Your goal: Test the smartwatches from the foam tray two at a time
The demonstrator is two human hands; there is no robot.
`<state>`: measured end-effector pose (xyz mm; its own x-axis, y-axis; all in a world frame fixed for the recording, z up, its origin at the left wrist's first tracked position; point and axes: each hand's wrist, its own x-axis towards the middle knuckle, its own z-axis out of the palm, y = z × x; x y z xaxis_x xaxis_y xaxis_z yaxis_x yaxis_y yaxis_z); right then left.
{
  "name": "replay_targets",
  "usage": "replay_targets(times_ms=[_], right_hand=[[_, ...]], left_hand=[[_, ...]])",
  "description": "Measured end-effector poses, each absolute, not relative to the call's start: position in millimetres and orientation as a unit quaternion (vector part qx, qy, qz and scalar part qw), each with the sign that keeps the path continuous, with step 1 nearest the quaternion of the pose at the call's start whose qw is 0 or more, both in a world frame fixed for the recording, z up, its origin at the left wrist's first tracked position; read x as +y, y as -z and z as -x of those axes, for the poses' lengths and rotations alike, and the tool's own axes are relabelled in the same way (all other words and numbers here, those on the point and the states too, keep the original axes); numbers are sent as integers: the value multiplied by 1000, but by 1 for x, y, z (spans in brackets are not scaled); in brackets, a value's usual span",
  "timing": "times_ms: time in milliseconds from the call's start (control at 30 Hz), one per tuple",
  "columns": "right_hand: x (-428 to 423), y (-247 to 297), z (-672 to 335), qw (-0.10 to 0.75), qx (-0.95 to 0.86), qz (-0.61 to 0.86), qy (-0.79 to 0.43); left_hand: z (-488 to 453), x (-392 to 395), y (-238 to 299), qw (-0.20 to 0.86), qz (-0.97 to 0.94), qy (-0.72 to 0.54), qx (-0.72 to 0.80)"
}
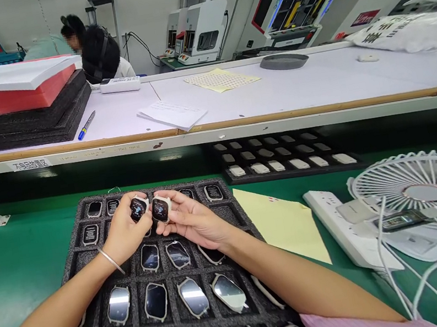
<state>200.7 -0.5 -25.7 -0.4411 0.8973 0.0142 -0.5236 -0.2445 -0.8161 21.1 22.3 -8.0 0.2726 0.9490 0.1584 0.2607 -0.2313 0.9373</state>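
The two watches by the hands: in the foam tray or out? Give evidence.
Out: the left hand and right hand hold the watches above the foam tray.

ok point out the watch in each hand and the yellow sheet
left-hand watch [139, 208]: head view, on its dark screen
right-hand watch [160, 209]: head view, on its dark screen
yellow sheet [285, 225]: head view, on its bare middle

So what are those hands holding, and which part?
The left hand pinches one smartwatch body by its edges; the right hand pinches another smartwatch body the same way.
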Motion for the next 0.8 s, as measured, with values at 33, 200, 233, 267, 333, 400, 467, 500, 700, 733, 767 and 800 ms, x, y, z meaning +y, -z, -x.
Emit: replay_targets(times_ms=[33, 200, 233, 267, 333, 400, 467, 500, 700, 733, 767, 800], right_hand=[[0, 26, -201, 472, -393, 240, -751], [1, 28, -201, 470, -397, 237, -752], [1, 29, -201, 470, -398, 234, -752], [1, 29, -201, 469, -399, 231, -753], [0, 28, -201, 469, -398, 229, -754], [0, 27, -201, 469, -395, 234, -754], [0, 27, -201, 468, -393, 239, -754], [0, 27, -201, 468, -393, 241, -754], [0, 28, -200, 466, -403, 240, -750], [0, 28, -201, 466, -405, 240, -749], [0, 28, -201, 466, -407, 238, -749], [0, 28, -201, 466, -408, 237, -749]], left_hand=[[-22, 22, 8, 428, -671, -406, 450], [-23, 22, 8, 424, -669, -414, 448], [-23, 22, 8, 423, -670, -413, 448], [-23, 22, 8, 423, -671, -412, 448], [-23, 22, 7, 422, -671, -411, 450], [-23, 21, 6, 421, -670, -410, 454], [-22, 21, 6, 420, -669, -408, 459], [-22, 21, 6, 421, -668, -406, 460], [-21, 22, 7, 415, -681, -391, 460], [-21, 22, 7, 413, -681, -392, 461], [-21, 22, 8, 412, -680, -394, 462], [-21, 22, 8, 411, -678, -396, 463]])
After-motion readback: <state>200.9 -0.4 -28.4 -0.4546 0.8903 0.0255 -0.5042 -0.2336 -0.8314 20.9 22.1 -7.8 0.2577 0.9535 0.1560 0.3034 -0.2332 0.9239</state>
